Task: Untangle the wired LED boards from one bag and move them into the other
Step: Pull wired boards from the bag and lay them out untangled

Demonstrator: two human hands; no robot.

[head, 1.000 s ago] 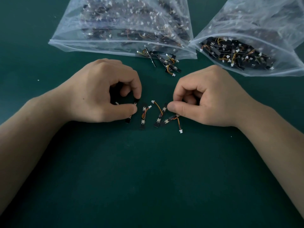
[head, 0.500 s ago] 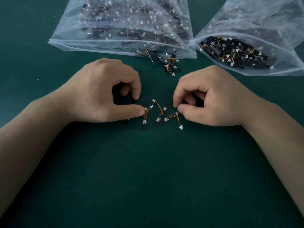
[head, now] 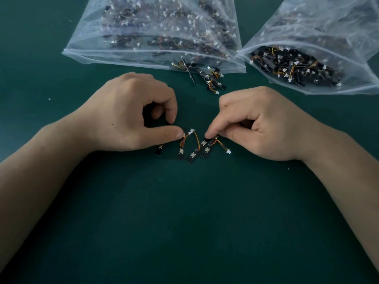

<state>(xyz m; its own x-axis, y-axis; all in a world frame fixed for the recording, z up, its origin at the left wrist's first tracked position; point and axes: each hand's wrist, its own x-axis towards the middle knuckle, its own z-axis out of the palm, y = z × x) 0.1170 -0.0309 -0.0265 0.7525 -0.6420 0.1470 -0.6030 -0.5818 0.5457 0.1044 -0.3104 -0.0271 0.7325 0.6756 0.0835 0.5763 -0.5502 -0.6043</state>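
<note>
Separating boards (head: 192,155): right hand (head: 266,128) pinches one end; left hand (head: 123,115) curled, thumb pinning another, grip unclear. Pull slowly, keeping the looped wire (head: 198,138) slack.

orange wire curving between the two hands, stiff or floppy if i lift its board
Probably springy, not limp: the wire keeps a smooth curve. Likely to snag: its white plug lies beside a neighbouring board.

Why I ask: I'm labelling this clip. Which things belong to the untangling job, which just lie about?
Job: left hand, right hand, LED boards between them, left bag, right bag, spilled boards by left bag.
Lying about: white specks on green mat.
</note>
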